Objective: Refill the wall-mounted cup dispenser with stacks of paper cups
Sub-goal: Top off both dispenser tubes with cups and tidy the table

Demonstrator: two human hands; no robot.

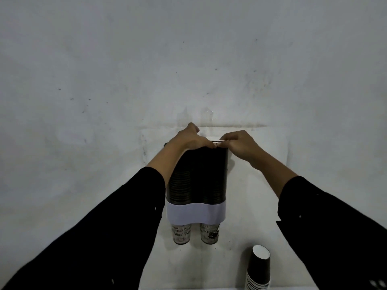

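Note:
A dark, two-tube cup dispenser (201,176) with a white band (195,213) hangs on the wall in the middle of the head view. Stacked cups show through its dark front, and two printed paper cups (181,234) (209,234) stick out of its bottom. My left hand (191,138) rests on the dispenser's top left, fingers curled over the rim. My right hand (240,146) pinches the thin white lid edge (217,141) at the top right. Both hands meet at the top centre. The top opening is hidden by my hands.
A stack of dark paper cups with white insides (259,268) stands at the lower right, rims down and tilted slightly. The pale, scuffed wall (188,59) fills the view behind. A white surface (209,268) lies below the dispenser.

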